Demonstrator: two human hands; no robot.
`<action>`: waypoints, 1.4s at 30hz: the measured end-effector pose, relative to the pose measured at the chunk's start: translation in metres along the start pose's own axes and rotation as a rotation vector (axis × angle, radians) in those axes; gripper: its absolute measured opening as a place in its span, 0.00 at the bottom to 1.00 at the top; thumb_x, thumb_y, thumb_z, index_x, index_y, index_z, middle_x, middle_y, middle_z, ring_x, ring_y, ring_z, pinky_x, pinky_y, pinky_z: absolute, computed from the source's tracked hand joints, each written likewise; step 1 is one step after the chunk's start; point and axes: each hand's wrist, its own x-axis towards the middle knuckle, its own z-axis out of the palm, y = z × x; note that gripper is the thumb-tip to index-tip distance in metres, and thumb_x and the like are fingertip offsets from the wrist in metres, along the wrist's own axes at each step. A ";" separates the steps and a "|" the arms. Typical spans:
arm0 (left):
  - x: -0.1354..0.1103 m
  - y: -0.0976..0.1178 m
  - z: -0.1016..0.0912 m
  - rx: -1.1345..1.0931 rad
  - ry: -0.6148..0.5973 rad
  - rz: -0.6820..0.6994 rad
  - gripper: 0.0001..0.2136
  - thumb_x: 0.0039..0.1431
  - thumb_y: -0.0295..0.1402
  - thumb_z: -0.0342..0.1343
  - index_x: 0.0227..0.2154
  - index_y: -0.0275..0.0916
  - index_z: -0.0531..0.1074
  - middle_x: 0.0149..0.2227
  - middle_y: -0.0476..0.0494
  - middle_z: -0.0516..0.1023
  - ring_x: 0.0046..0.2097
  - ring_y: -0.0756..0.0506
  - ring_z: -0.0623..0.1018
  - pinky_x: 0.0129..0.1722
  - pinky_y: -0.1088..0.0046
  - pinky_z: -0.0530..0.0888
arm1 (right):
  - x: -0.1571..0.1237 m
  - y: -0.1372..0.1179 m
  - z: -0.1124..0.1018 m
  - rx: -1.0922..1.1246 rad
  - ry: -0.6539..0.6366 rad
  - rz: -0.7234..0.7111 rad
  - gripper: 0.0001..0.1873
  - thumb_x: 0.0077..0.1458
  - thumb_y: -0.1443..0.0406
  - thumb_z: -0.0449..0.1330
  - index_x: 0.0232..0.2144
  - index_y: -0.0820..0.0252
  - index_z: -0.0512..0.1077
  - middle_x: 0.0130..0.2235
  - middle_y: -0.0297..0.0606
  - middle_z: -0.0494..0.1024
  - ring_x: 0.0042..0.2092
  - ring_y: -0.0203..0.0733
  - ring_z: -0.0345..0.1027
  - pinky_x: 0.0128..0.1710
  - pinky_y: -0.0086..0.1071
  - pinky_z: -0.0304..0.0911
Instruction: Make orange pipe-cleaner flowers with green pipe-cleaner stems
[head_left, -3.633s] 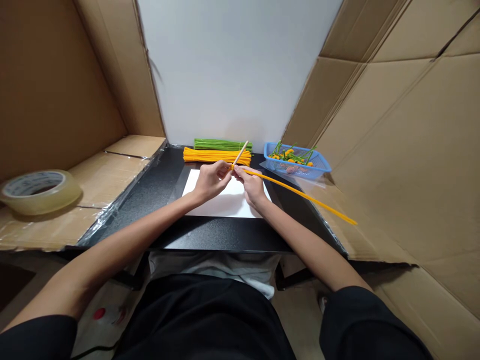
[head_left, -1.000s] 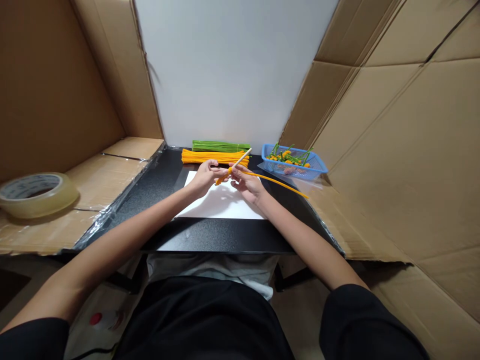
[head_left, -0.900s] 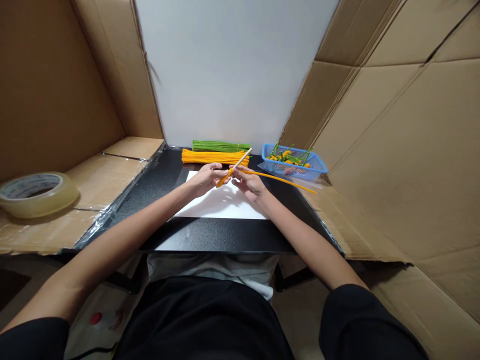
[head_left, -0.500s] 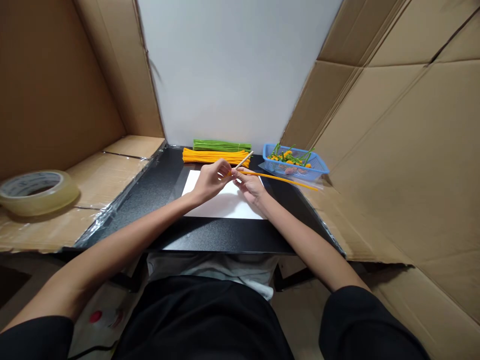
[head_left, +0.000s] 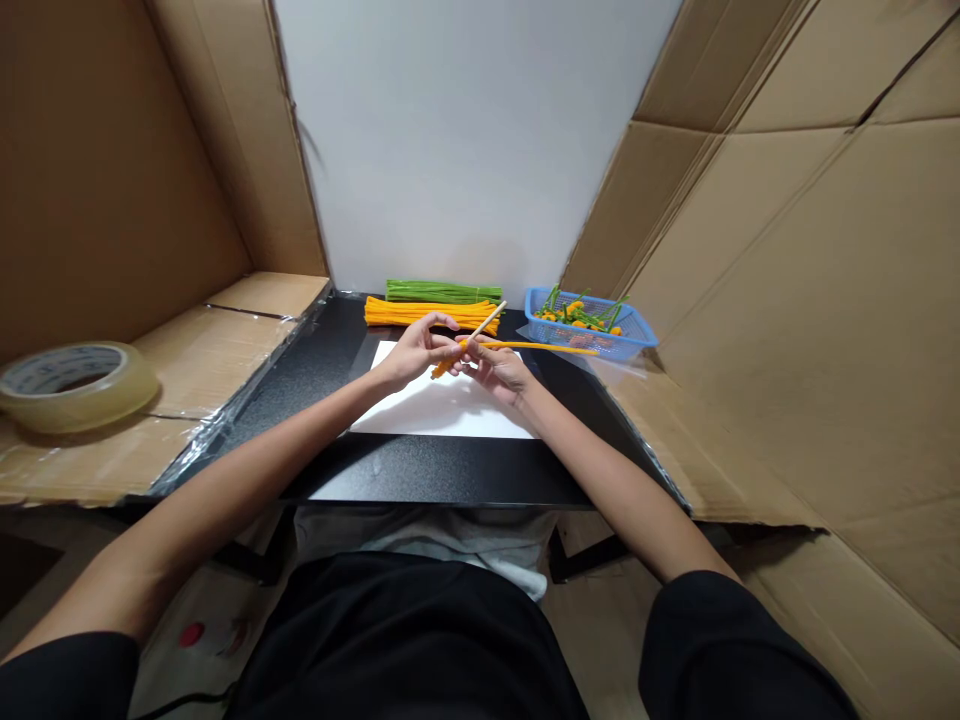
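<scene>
Coils (head_left: 444, 364) are covering one short stretch of wooden stick (head_left: 491, 317) pinched by left hand (head_left: 411, 357); right hand (head_left: 501, 368) is clamping orange pipe cleaner (head_left: 547, 346), mostly unwound.

fuzzy orange pipe cleaner (head_left: 540, 346) wraps a smooth wooden stick (head_left: 484, 323) above matt white paper (head_left: 442, 408).

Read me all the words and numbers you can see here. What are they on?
No text reads clearly.
Tape roll: faint bluish print on its inner ring, too blurred to read.
White sheet, blue basket, cardboard walls: no writing shows.
Wooden stick in the left hand and orange pipe cleaner in the right hand: no print.
</scene>
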 end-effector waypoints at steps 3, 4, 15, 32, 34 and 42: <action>-0.001 -0.003 0.003 0.033 -0.019 -0.015 0.26 0.49 0.46 0.69 0.41 0.38 0.61 0.29 0.45 0.80 0.28 0.46 0.80 0.29 0.70 0.77 | 0.001 0.002 0.001 -0.025 0.051 -0.059 0.21 0.30 0.54 0.78 0.25 0.57 0.78 0.27 0.30 0.73 0.33 0.37 0.65 0.37 0.35 0.62; -0.001 -0.004 0.005 0.073 -0.019 -0.012 0.26 0.50 0.47 0.68 0.42 0.38 0.62 0.30 0.46 0.80 0.29 0.46 0.81 0.28 0.70 0.77 | 0.001 0.003 0.001 -0.025 0.078 -0.077 0.21 0.30 0.54 0.78 0.24 0.57 0.77 0.27 0.31 0.73 0.32 0.37 0.65 0.37 0.35 0.62; -0.007 -0.015 0.012 0.585 0.288 0.235 0.17 0.54 0.44 0.66 0.36 0.37 0.71 0.31 0.45 0.80 0.31 0.48 0.80 0.29 0.75 0.77 | 0.000 0.004 0.007 -0.063 0.299 -0.171 0.19 0.29 0.57 0.78 0.22 0.56 0.75 0.25 0.28 0.72 0.30 0.33 0.62 0.34 0.31 0.57; -0.005 -0.010 0.017 0.070 0.244 0.077 0.25 0.43 0.46 0.72 0.37 0.33 0.71 0.26 0.44 0.80 0.25 0.48 0.79 0.26 0.73 0.76 | -0.002 0.001 0.004 0.107 0.133 0.011 0.16 0.37 0.61 0.75 0.28 0.52 0.73 0.30 0.27 0.74 0.36 0.37 0.67 0.37 0.33 0.60; -0.007 -0.011 0.018 0.169 0.235 0.137 0.26 0.47 0.45 0.70 0.45 0.34 0.71 0.27 0.45 0.80 0.26 0.48 0.79 0.26 0.74 0.76 | -0.003 0.000 0.005 0.097 0.121 0.022 0.16 0.36 0.62 0.75 0.29 0.52 0.73 0.29 0.27 0.74 0.36 0.37 0.67 0.37 0.33 0.60; -0.007 -0.012 0.018 0.170 0.225 0.164 0.22 0.51 0.46 0.68 0.41 0.33 0.74 0.30 0.43 0.81 0.27 0.48 0.80 0.29 0.72 0.78 | -0.002 -0.001 0.005 0.138 0.157 0.032 0.16 0.37 0.60 0.75 0.29 0.54 0.76 0.30 0.29 0.75 0.36 0.37 0.67 0.35 0.32 0.60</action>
